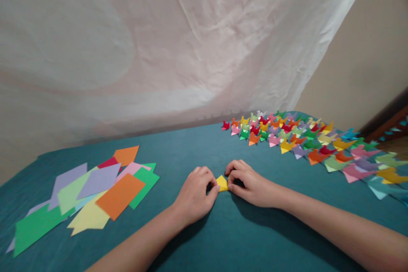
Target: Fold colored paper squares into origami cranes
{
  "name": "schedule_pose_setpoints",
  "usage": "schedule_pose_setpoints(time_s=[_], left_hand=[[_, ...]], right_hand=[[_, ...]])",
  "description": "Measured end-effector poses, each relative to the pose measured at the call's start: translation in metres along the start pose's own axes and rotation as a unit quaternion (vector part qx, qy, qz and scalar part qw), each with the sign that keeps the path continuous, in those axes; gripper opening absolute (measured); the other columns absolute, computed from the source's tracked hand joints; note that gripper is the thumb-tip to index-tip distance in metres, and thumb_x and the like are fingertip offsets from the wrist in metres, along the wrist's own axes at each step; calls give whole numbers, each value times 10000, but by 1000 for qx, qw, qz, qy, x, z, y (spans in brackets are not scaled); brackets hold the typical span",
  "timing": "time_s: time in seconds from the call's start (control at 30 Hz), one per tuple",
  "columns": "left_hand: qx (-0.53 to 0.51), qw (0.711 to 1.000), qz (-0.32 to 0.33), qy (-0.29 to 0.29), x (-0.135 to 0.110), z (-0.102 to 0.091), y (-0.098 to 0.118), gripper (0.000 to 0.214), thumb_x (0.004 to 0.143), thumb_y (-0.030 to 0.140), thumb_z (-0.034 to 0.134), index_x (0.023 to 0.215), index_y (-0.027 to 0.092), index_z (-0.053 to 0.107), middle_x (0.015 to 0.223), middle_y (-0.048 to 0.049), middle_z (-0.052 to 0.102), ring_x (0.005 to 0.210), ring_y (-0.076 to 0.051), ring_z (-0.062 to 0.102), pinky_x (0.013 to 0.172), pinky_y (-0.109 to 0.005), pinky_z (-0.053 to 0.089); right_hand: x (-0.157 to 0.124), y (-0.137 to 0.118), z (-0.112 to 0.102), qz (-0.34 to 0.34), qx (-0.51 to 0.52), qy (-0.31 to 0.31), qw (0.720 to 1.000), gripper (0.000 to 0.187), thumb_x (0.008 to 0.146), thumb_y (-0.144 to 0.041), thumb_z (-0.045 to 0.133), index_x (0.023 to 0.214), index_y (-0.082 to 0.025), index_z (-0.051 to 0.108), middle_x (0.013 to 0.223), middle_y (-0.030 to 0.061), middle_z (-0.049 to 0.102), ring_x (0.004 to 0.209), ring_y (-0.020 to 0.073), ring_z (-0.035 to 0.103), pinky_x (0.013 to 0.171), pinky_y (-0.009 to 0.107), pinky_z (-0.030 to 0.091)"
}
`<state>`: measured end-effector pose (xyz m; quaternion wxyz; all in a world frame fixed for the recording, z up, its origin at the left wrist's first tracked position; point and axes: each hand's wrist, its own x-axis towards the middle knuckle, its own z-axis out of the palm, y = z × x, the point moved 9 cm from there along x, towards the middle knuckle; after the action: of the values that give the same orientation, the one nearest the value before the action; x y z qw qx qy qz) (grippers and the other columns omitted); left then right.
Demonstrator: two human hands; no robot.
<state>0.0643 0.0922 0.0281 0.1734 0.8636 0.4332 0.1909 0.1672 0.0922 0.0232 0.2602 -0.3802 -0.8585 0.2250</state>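
Between my two hands, at the middle of the table, is a small piece of folded yellow paper (222, 182) with a pointed top. My left hand (199, 191) pinches its left edge between thumb and fingers. On the opposite edge, my right hand (244, 182) has its thumb and curled fingers closed on the paper. The fingertips cover both side edges, so the folds there are hidden.
Loose sheets of coloured paper (121, 195) lie overlapping on the left. Rows of small folded paper birds (314, 157) stand along the right of the teal-covered table (178, 144). A pale cloth (191, 42) hangs behind the table.
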Motion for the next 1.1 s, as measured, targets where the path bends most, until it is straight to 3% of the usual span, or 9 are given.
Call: schedule_pose_setpoints(time_s=[0.27, 0.4, 0.53, 0.63, 0.7, 0.8, 1.1], left_hand=[[5, 1000, 0, 7, 1, 0, 0, 110, 841, 180, 495, 749, 160, 553, 834, -36, 561, 828, -187, 496, 755, -321, 401], [23, 999, 17, 22, 0, -2, 3, 73, 823, 149, 524, 889, 159, 553, 913, -40, 573, 865, -189, 507, 772, -328, 417], [125, 987, 97, 14, -5, 0, 26, 106, 874, 154, 488, 932, 170, 575, 1001, -54, 582, 944, -221, 509, 792, -364, 424], [209, 968, 141, -12, -14, 13, 47, 155, 900, 137, 448, 931, 146, 600, 920, -62, 607, 875, -219, 542, 768, -365, 454], [239, 963, 127, -13, -21, 19, 54, 183, 877, 130, 485, 1016, 113, 602, 965, -86, 625, 895, -226, 565, 805, -371, 474], [259, 961, 100, 7, -31, 24, 61, 400, 843, 296, 579, 1154, 46, 562, 1118, -157, 613, 1026, -277, 559, 915, -400, 457], [268, 959, 89, 1, -41, 37, 62, 544, 856, 449, 515, 1214, 40, 538, 1264, -206, 540, 1148, -306, 528, 958, -401, 451]], right_hand=[[2, 0, 0, 28, -9, 16, 999, 105, 754, -67, 545, 727, -169, 554, 929, 61, 544, 898, 198, 487, 810, 361, 407], [2, 2, 1, 34, -16, 20, 999, 98, 742, -76, 554, 723, -172, 556, 923, 58, 546, 891, 200, 488, 800, 356, 408], [3, 3, 2, 40, -16, 22, 999, 96, 743, -86, 560, 710, -176, 557, 924, 55, 551, 896, 201, 489, 803, 354, 405], [3, 3, 2, 40, -14, 19, 999, 90, 750, -98, 565, 707, -177, 557, 933, 53, 553, 893, 197, 491, 802, 351, 403], [4, 3, 1, 41, -14, 16, 999, 87, 752, -102, 567, 708, -176, 558, 937, 53, 555, 893, 196, 491, 800, 348, 403], [4, 2, 0, 46, -16, 15, 999, 90, 753, -101, 567, 702, -175, 561, 930, 51, 555, 890, 193, 491, 798, 345, 401], [4, 2, 0, 40, -17, 20, 999, 97, 743, -92, 571, 694, -174, 562, 914, 51, 551, 885, 192, 496, 789, 345, 409]])
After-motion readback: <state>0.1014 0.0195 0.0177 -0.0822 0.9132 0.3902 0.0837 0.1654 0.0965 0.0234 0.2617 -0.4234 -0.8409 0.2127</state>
